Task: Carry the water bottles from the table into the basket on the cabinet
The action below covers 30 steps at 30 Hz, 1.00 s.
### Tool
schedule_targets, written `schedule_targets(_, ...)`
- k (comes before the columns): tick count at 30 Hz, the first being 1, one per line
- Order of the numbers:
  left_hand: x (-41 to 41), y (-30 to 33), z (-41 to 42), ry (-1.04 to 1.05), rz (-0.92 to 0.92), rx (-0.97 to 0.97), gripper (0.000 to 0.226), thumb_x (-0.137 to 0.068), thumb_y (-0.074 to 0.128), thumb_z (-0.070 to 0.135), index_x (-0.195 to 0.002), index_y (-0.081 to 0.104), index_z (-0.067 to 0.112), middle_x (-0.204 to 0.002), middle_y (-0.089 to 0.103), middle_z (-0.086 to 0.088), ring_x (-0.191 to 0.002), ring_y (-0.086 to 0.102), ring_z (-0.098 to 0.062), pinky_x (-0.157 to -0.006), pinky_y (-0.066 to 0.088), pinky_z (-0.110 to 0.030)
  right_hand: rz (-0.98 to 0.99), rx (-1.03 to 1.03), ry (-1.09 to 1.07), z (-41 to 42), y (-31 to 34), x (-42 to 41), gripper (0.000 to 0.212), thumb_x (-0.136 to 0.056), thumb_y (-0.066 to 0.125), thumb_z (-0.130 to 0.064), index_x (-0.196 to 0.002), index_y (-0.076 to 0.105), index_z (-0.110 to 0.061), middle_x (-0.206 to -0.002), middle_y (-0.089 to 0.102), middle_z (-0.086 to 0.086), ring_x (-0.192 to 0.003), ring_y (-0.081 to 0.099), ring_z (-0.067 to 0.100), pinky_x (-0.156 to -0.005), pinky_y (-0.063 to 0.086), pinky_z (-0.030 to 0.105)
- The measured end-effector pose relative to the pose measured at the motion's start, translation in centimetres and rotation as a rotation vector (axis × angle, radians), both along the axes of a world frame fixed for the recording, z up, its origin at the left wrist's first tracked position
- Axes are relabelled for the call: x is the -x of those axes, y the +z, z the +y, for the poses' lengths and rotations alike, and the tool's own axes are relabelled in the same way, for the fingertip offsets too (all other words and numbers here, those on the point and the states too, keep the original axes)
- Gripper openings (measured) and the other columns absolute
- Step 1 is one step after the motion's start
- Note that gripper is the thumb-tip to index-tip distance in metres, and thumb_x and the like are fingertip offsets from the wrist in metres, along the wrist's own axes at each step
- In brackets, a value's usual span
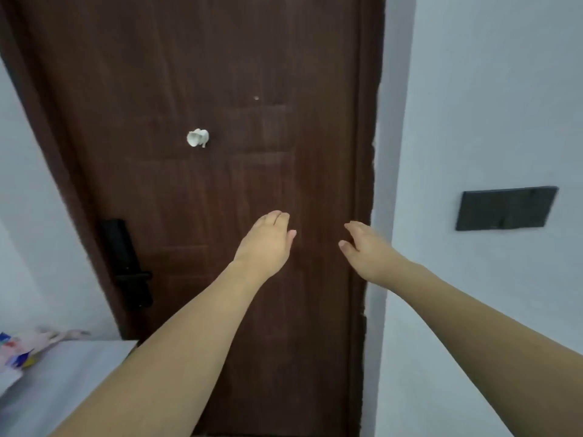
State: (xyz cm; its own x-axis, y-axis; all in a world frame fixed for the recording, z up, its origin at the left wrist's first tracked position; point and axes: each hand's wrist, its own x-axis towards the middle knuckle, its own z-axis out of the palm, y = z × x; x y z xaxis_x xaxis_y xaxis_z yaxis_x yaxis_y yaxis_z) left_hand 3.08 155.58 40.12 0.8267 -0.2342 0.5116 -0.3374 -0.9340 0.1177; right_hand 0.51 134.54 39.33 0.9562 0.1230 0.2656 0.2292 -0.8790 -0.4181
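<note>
We see both arms stretched toward the dark brown door (205, 216). The left hand (266, 244) and right hand (366, 250) hover before its lower panel, fingers loosely extended, holding nothing. No water bottles or basket show here. Left of the door, a black lock handle (126, 263); below that, a pale counter (63, 373) with blurred packaging (19, 354). Right of the door hangs a dark wall plate (504, 208).

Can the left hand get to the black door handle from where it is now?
Probably yes: the left hand is open and empty, held before the door, and nothing lies between it and the black handle lower left.
</note>
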Motion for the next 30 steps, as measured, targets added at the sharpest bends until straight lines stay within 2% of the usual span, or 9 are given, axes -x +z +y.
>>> schedule_targets(3,0.1,-0.1,-6.8,-0.149,-0.037,-0.010,0.048,-0.104,0.037,0.033,-0.146,0.038,0.010,-0.151,0.038,-0.005,-0.142,0.031,-0.020,-0.114,0.030,-0.034,0.004,0.022,-0.120,-6.0,0.1,2.0,0.053,-0.104,0.034,-0.031,-0.149,0.031,-0.003,-0.156,0.033,0.013,-0.144,0.029,0.028,-0.119,0.022,0.037)
schedule_targets(10,0.9,-0.6,-21.1,-0.442,-0.057,-0.062,0.045,-0.104,0.037,0.028,-0.145,0.037,0.007,-0.149,0.040,-0.007,-0.139,0.032,-0.021,-0.115,0.028,-0.032,0.044,-0.016,-0.370,-18.2,-0.9,6.6,0.056,-0.104,0.032,-0.031,-0.154,0.022,-0.007,-0.162,0.020,0.008,-0.150,0.015,0.022,-0.120,0.012,0.033)
schedule_targets(15,1.9,-1.3,-30.3,-0.539,0.008,-0.045,0.048,-0.105,0.032,0.031,-0.150,0.030,0.013,-0.157,0.030,-0.003,-0.145,0.024,-0.018,-0.116,0.024,-0.031,0.054,-0.032,-0.495,-26.0,-1.6,10.3,0.056,-0.104,0.032,-0.031,-0.153,0.022,-0.006,-0.161,0.021,0.008,-0.149,0.016,0.022,-0.119,0.013,0.033)
schedule_targets(25,6.7,-0.8,-46.6,-0.730,0.028,-0.048,0.047,-0.105,0.033,0.029,-0.147,0.034,0.008,-0.154,0.033,-0.006,-0.143,0.026,-0.020,-0.114,0.023,-0.029,0.057,-0.032,-0.703,-39.9,-1.5,18.2,0.054,-0.104,0.033,-0.028,-0.151,0.025,-0.002,-0.158,0.027,0.011,-0.147,0.021,0.025,-0.117,0.016,0.033)
schedule_targets(30,8.0,-1.0,-53.0,-0.784,0.071,-0.031,0.046,-0.105,0.032,0.030,-0.147,0.034,0.010,-0.155,0.032,-0.004,-0.143,0.024,-0.018,-0.112,0.026,-0.032,0.048,-0.023,-0.784,-45.3,-1.7,20.6,0.047,-0.103,0.036,-0.024,-0.143,0.035,0.002,-0.149,0.038,0.016,-0.139,0.031,0.030,-0.112,0.021,0.033)
